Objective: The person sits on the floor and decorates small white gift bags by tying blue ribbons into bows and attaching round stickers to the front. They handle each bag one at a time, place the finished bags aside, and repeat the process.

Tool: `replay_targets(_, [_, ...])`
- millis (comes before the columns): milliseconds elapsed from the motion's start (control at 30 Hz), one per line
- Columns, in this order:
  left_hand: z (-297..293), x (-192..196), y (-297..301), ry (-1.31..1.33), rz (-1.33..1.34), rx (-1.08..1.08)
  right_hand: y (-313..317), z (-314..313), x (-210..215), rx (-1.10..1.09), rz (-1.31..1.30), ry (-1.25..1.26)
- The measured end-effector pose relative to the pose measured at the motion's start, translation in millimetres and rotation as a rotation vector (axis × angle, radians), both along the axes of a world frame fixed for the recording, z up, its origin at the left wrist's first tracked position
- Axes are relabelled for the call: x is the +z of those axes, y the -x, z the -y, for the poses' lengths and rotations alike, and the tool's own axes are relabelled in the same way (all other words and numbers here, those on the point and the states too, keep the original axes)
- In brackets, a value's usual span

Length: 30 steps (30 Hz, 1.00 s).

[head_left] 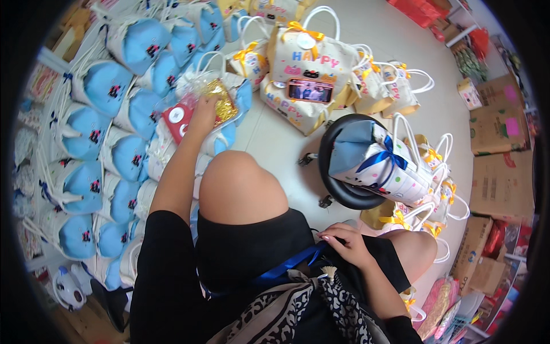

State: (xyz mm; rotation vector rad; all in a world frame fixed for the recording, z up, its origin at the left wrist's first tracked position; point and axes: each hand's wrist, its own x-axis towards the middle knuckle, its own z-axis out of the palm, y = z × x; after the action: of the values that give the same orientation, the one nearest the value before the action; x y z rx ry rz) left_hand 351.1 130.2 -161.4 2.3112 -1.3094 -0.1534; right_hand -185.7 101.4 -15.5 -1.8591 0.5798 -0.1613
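Observation:
My left hand [203,114] reaches forward past my raised knee and grips a crinkly gold foil packet [222,102] at the mouth of a blue and white gift bag [232,135], next to a small red box [175,119]. My right hand [345,243] rests on my lap and pinches a blue ribbon [286,265] that runs across my black skirt. A gift bag tied with a blue bow [375,163] lies on a round black stool [344,192] just in front of my right hand.
Rows of blue and white gift bags [94,143] line the floor on the left. Beige gift bags with yellow bows [312,57] stand ahead, a phone [310,90] leaning on one. Cardboard boxes [501,183] stack up on the right. More bags [435,200] lie by the stool.

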Motion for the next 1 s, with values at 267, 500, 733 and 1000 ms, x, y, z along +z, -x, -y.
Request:
replay_targets(267, [16, -5, 15, -0.177, 0.241, 0.054, 2, 4, -11, -0.013, 0.057, -0.025])
replay_targets(500, [15, 1, 12, -0.005, 0.128, 0.128, 3, 2, -9, -0.008, 0.01, -0.008])
replay_targets(733, [6, 2, 4, 0.244, 0.066, 0.207, -1, -1, -3, 0.026, -0.018, 0.024])
replay_targets(1000, [32, 77, 51, 0.398, -0.126, -0.004, 9, 9, 15, -0.044, 0.031, 0.067])
